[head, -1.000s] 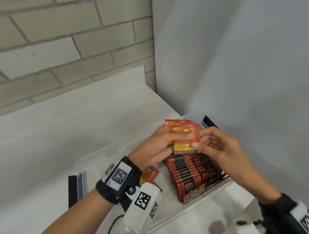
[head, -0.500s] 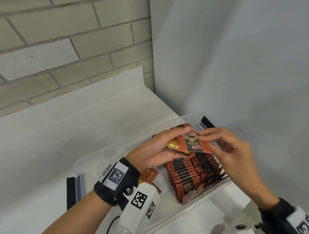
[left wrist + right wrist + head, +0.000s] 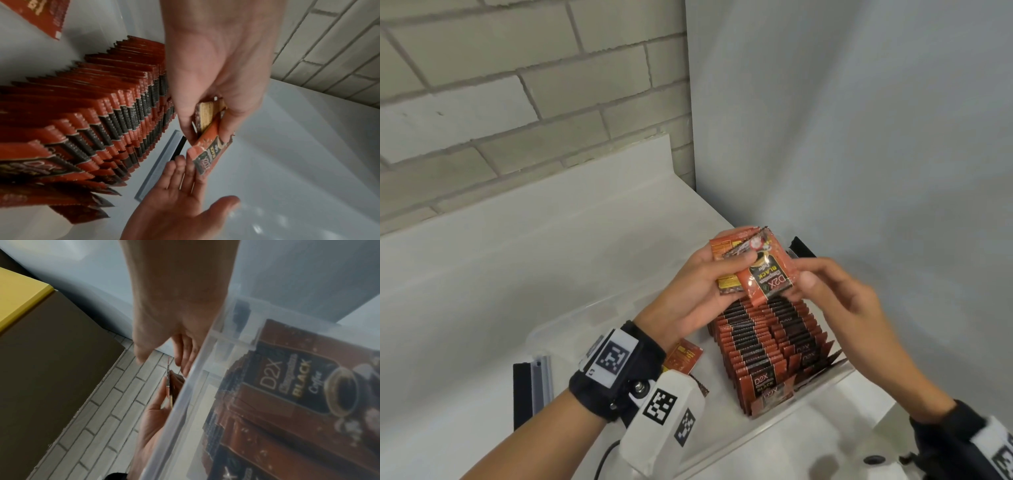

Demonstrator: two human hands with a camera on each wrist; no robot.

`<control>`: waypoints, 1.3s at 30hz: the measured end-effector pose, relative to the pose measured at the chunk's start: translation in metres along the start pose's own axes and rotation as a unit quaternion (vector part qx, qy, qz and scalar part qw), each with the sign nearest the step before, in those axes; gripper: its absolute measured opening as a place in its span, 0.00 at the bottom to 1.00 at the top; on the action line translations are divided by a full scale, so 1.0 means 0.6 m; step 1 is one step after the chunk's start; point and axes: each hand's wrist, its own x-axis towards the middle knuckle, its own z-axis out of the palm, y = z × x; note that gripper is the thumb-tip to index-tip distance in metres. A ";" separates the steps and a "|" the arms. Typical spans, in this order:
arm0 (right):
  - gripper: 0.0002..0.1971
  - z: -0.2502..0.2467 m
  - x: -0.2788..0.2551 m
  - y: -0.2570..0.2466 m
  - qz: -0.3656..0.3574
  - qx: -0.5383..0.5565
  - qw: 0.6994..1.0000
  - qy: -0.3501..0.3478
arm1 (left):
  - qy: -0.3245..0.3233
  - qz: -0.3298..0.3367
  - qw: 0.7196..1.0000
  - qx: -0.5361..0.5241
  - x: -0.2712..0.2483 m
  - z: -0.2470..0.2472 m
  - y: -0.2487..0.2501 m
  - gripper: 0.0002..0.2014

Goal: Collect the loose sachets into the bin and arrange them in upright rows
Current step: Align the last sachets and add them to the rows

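Left hand (image 3: 690, 291), wearing a black wrist strap with white coded tags, is raised above the clear plastic bin (image 3: 571, 320) at about 12 o'clock of the bin's filled rows. Its thumb and fingers are clamped on a small fanned bunch of red and orange foil sachets (image 3: 732, 255); the left wrist view shows the bunch (image 3: 207, 113) pinched edge-on between thumb and fingers.

The frontmost red sachet printed "D2X BLACK Coffee" (image 3: 768, 277) sits tilted, its print upside down in the head view, overlapping the bunch. Right hand (image 3: 839, 294) meets this sachet from 3 o'clock; its thumb touches the sachet's right edge and the other fingers are loosely extended behind it. In the left wrist view its fingers (image 3: 180, 172) lie straight, tips against the sachet's lower corner, palm open.

Below both hands, two upright rows of red and black sachets (image 3: 763, 346) stand packed on edge in the right half of the bin. At 9 o'clock of the rows, a loose orange-red sachet (image 3: 685, 356) lies flat on the bin floor, partly hidden by the left wrist strap.

The bin rests on a white counter (image 3: 517, 260). A grey and black strip (image 3: 532, 387) lies on the counter at 9 o'clock of the bin.
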 end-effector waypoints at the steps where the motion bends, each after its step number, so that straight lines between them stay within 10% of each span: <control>1: 0.24 0.001 0.001 0.001 0.022 -0.006 1.000 -0.017 | -0.004 0.007 1.000 -0.005 -0.001 0.001 0.000 0.26; 18: 0.08 -0.031 0.004 -0.022 -0.006 -0.003 0.999 0.051 | -0.011 0.009 0.999 -0.037 0.004 -0.014 0.001 0.10; 27: 0.10 -0.072 -0.003 -0.040 -0.071 -0.284 0.906 -0.305 | -0.003 0.007 1.000 -0.030 0.001 -0.008 0.003 0.11; 39: 0.02 -0.018 0.004 0.000 -0.050 -0.419 0.810 -0.406 | 0.017 0.010 1.000 0.007 -0.001 -0.008 0.003 0.07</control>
